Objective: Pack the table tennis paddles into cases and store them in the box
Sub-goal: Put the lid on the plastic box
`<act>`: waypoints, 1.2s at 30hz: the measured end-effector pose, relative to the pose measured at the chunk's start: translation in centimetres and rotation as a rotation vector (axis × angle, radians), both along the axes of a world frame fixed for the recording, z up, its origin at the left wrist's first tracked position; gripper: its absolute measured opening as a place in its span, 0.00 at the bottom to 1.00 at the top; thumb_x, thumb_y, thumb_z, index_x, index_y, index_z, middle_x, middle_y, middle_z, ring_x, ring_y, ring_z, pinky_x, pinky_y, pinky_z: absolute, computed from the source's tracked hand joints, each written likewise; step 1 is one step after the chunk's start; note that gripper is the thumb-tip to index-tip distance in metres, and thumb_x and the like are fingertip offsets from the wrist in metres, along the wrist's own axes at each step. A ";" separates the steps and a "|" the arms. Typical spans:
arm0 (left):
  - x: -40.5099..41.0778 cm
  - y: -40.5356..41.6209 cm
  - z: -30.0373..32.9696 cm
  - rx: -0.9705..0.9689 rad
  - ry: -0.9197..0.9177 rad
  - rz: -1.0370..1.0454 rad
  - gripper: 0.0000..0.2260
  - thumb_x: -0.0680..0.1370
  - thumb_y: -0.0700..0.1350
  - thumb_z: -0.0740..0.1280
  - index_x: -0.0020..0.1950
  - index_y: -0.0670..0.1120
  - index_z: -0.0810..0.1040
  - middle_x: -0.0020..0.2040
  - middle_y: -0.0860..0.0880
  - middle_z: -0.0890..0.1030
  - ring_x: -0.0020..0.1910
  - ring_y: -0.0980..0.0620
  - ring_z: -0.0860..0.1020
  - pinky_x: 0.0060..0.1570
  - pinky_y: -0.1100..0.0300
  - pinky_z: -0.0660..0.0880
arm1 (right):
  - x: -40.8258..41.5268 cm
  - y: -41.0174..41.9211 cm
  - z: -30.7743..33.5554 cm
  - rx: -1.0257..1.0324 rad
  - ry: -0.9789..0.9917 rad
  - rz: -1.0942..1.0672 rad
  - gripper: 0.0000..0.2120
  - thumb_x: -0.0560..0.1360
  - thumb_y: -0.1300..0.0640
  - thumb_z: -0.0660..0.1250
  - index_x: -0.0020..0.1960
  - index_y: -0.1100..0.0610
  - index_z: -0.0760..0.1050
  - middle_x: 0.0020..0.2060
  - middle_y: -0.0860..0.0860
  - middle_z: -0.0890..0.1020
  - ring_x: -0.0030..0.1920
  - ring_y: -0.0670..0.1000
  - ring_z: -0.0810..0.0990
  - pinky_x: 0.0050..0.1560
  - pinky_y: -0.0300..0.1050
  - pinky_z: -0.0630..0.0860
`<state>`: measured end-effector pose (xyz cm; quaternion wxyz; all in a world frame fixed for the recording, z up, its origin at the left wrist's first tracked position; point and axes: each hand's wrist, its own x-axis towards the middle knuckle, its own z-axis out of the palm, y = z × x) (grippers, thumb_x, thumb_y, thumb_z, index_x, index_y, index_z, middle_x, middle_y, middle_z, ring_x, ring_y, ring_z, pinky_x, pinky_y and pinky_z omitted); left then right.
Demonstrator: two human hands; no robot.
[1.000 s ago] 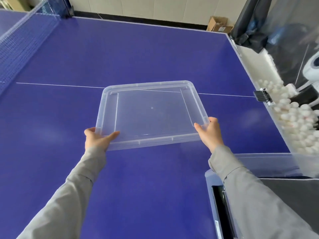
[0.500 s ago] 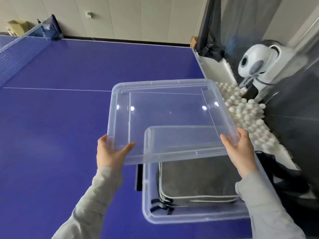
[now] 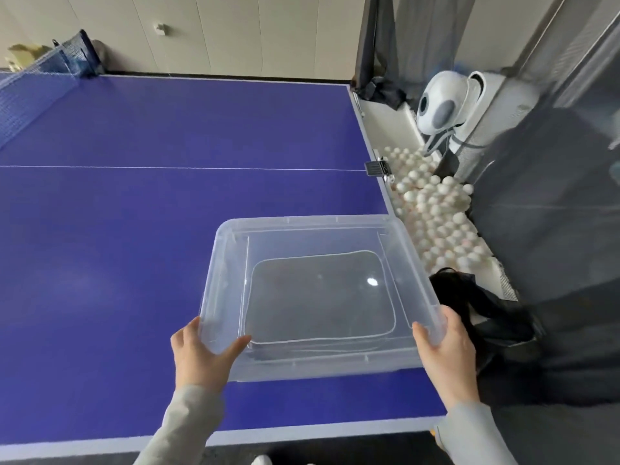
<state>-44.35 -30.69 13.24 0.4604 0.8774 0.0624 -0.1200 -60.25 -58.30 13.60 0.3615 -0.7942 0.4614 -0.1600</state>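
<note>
Paddle cases [image 3: 318,297] lie inside the clear box [image 3: 235,370] while left hand [image 3: 201,357] and right hand [image 3: 446,350], fingers curled, grip its lid [image 3: 402,236], which could seat crooked if misaligned.

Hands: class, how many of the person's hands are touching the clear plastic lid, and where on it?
2. The left hand grips the near-left corner of the lid, thumb on top; the right hand grips the near-right corner. None appear hidden.

No text, label, brand, number or sign could be read on anything in the view.
</note>
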 end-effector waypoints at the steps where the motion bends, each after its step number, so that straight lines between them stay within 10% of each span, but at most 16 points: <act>1: -0.1 0.0 0.0 0.003 0.002 -0.003 0.39 0.66 0.46 0.78 0.72 0.43 0.64 0.67 0.43 0.63 0.65 0.44 0.67 0.61 0.51 0.67 | -0.2 0.0 -0.3 0.008 0.010 0.001 0.27 0.75 0.54 0.67 0.71 0.59 0.63 0.67 0.57 0.71 0.67 0.58 0.69 0.66 0.52 0.68; 16: 5.9 1.0 -1.6 -0.096 0.303 0.089 0.47 0.67 0.53 0.76 0.77 0.46 0.51 0.74 0.45 0.62 0.71 0.44 0.65 0.69 0.47 0.63 | 3.0 -5.1 -0.1 0.302 0.074 0.040 0.40 0.71 0.41 0.69 0.75 0.56 0.58 0.73 0.53 0.64 0.72 0.54 0.63 0.72 0.52 0.61; 19: 7.1 0.7 -1.8 -0.077 0.406 0.028 0.39 0.65 0.53 0.77 0.71 0.42 0.66 0.63 0.43 0.76 0.58 0.41 0.77 0.61 0.46 0.72 | 5.0 -6.2 -0.7 0.417 0.140 0.054 0.51 0.58 0.31 0.73 0.72 0.56 0.62 0.69 0.52 0.70 0.68 0.54 0.70 0.69 0.51 0.67; 22: 6.7 0.6 -2.0 -0.041 0.294 0.023 0.22 0.66 0.49 0.78 0.54 0.41 0.77 0.48 0.44 0.81 0.40 0.48 0.78 0.46 0.52 0.74 | 5.2 -6.5 -1.6 0.372 0.101 -0.009 0.42 0.65 0.42 0.75 0.71 0.60 0.63 0.67 0.55 0.71 0.67 0.56 0.70 0.66 0.47 0.66; 36: 4.9 0.2 -2.5 0.107 -0.210 -0.093 0.19 0.66 0.45 0.78 0.49 0.39 0.74 0.51 0.46 0.68 0.46 0.47 0.71 0.48 0.58 0.67 | 5.0 -5.3 -2.4 -0.141 0.102 0.051 0.36 0.68 0.49 0.75 0.67 0.66 0.67 0.62 0.62 0.69 0.66 0.60 0.65 0.68 0.52 0.62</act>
